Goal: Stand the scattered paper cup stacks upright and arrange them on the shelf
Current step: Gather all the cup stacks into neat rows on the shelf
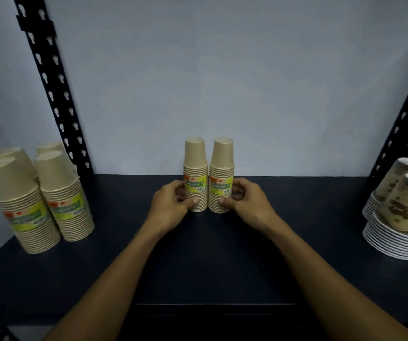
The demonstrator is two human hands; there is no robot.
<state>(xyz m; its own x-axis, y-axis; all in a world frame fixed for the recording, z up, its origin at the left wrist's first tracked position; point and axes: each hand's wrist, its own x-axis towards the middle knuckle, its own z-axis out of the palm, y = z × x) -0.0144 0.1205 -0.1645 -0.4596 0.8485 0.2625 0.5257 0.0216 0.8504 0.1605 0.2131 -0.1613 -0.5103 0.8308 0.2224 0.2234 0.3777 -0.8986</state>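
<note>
Two tan paper cup stacks are standing upright, upside down, side by side at the centre of the frame, on the dark shelf (114, 254) close to its back edge. The left centre stack (195, 175) and the right centre stack (221, 175) are touching or very nearly touching along their lower rims; each is carrying a green-yellow label facing the camera.

The left hand (170, 207) is gripping the left centre stack low down: thumb lying across the front of the lower rims, fingers curling round the outer side. The right hand (244, 205) is gripping the right centre stack the same way, thumb on the front near the base, fingers curling round the outer side. Both forearms are reaching in from the bottom of the frame.

At the left of the frame, a group of tan stacks (42, 200) is standing upright, packed close together, labels facing forward; four tops are showing. At the right edge, patterned brown-and-white cup stacks (400, 217) are standing with white rims stepping out below; the edge is cutting them off.

Black perforated uprights are rising at upper left (47, 77) and upper right (404, 114). A pale wall (222, 70) is filling the background.
</note>
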